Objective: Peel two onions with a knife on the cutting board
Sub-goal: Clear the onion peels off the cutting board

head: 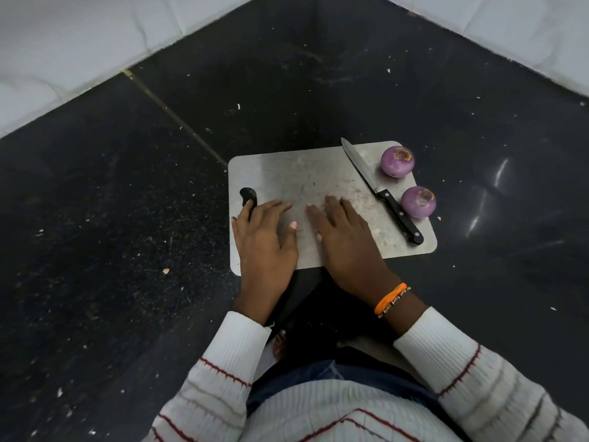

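Onions: far onion and near onion are sitting beyond the right hand, past the knife.
Hands: the right one and left hand are lying flat, empty, on the cutting board.

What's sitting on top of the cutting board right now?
On the cutting board: a knife, two onions, and both hands, left hand and right hand, flat. Anything under the palms is hidden.

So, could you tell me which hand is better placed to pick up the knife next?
The right hand. It lies flat and empty on the cutting board, and the knife lies just to its right, handle towards the person. The left hand rests at the board's far left edge, farther from the knife.
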The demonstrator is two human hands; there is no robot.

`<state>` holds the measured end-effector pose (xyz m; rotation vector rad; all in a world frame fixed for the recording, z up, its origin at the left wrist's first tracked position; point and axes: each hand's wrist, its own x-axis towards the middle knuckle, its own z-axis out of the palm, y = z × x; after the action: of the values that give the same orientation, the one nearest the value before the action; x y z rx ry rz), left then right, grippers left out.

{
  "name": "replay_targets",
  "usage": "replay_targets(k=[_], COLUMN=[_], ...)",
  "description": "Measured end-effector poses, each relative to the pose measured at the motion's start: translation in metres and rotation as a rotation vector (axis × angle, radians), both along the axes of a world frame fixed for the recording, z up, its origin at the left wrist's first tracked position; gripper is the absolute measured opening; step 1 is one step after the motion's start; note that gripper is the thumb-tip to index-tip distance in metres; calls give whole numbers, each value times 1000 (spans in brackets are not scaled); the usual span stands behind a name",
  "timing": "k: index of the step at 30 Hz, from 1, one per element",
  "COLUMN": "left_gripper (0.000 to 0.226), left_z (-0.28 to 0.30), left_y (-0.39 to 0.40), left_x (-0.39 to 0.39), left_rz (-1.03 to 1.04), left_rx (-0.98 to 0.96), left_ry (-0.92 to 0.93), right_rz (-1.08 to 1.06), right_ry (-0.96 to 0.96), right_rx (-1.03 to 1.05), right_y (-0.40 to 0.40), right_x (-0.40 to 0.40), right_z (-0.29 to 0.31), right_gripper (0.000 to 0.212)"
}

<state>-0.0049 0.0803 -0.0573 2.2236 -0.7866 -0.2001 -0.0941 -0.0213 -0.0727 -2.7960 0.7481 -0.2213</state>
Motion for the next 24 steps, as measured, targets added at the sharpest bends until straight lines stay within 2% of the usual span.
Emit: replay_targets(k=[3,6,8,12,16,18,20,21,22,24], left_gripper=[34,28,25,20,18,18,16,16,16,16], left_z=[0,0,1,5,6,8,9,9,9,9], left_y=[3,7,9,10,10,11,13,14,15,17], left_x=[0,0,-1,-1,-5,-6,-5,-5,-4,-4], left_rz=[-3,-1,3,12,-5,-7,2,7,12,24], left_rx=[-6,-40,-95,-140,-153,-170,-178,-171,-162,-149], left_ry=[-23,-32,-32,-71,-44,-14,-1,2,6,14], right_rz=[40,61,83,78,85,23,-97,-151,-183,-182], right_ry=[30,12,36,2,-3,-22,-118,-198,-250,-235], right_rx=[-197,-311,-322,-302,-130,113,385,455,477,403], right_y=[13,20,24,20,15,2,-18,-27,-35,-43], right_x=[0,-1,-2,-5,-3,2,7,9,11,14], right_z=[-6,-6,1,10,17,23,30,33,35,33], right_gripper=[49,37,22,26,22,12,17,18,18,20])
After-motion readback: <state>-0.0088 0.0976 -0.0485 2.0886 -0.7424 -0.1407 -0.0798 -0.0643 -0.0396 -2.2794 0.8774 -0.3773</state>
